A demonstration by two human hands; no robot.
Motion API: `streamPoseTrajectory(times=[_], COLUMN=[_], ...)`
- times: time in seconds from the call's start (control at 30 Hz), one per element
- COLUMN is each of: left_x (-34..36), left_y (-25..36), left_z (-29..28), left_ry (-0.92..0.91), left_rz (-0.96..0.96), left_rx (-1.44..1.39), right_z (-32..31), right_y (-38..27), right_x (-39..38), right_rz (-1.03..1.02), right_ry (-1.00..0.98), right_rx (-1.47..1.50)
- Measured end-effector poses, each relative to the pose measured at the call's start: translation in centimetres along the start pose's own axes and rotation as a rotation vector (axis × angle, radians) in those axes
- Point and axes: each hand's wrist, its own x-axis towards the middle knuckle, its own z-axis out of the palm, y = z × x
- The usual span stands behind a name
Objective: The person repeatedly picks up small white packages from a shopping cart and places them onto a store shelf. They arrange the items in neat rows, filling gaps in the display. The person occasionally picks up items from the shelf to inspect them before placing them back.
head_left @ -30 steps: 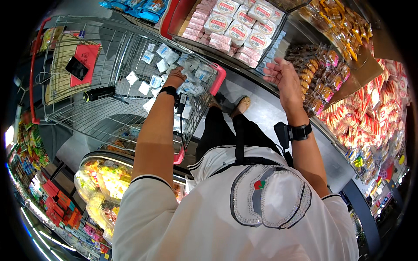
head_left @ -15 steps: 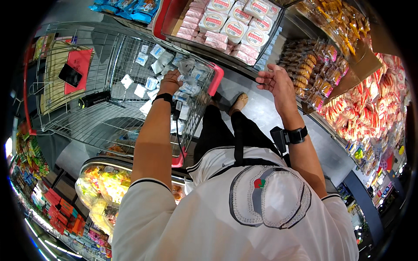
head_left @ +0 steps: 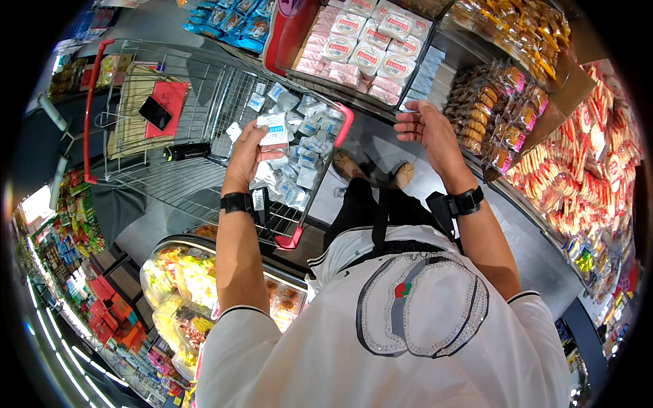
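My left hand [head_left: 243,158] grips a small square white packet [head_left: 275,128] with blue print, raised above the shopping cart [head_left: 345,126]. Beneath it, in the cart, lies a loose heap of similar white packets [head_left: 309,158]. With fingers apart and nothing in them, my right hand [head_left: 435,139] hovers over the floor beside the cart. Nearest to that hand are wrapped round biscuits [head_left: 479,112] and a row of light blue packets [head_left: 427,71].
A bin of white and pink wrapped packages [head_left: 367,54] stands beyond the cart. Red-and-white snack packs [head_left: 564,163] fill a display at right. A phone [head_left: 155,113] lies on a red folder [head_left: 175,98] at the cart's handle end. Yellow packs [head_left: 180,282] are piled at lower left.
My left hand has come up from the heap in the cart with a white packet. The whole view has shifted slightly to the right. My right hand stays open in about the same place.
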Motion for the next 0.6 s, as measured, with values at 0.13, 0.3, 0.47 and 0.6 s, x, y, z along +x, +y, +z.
streamPoseTrajectory(times=[0.13,0.3,0.47,0.6], left_x=[-3.3,-5.7,-5.6,-4.5], left_y=[2.6,4.6,5.5,5.1], left_z=[2.5,7.5,13.9,19.5], left_ry=[-0.024,-0.058,-0.137,-0.21], left_rz=[0.089,0.161,0.174,0.166], left_rx=[-0.016,0.078,0.175,0.299], right_z=[-0.9,-2.5,-3.6,-4.2], right_y=[-0.7,-1.4,-1.9,-2.1], right_x=[-0.8,-1.5,-2.9,-4.2], right_rz=[0.026,0.036,0.012,-0.134], right_ry=[-0.021,-0.104,-0.261,-0.361], right_rx=[0.01,0.015,0.0,-0.074])
